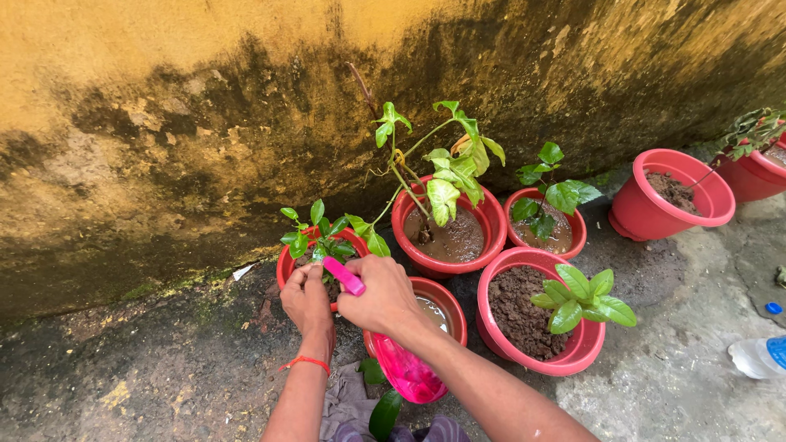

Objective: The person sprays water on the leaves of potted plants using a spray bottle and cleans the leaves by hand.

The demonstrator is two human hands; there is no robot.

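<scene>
My right hand (383,296) grips a pink tool handle (344,276), its end pointing up-left toward a small leafy plant (321,239) in a red pot (286,266). My left hand (306,299), an orange thread on its wrist, rests closed at that pot's front edge beside the tool; whether it holds anything is hidden. A pink translucent object (407,370) lies under my right forearm, in front of another red pot (449,304) holding muddy water.
More red pots stand along a stained yellow wall (205,123): one with a tall leafy plant (446,214), one behind (545,214), one with soil and a seedling (540,315), two at far right (671,195). A plastic bottle (757,356) lies at right.
</scene>
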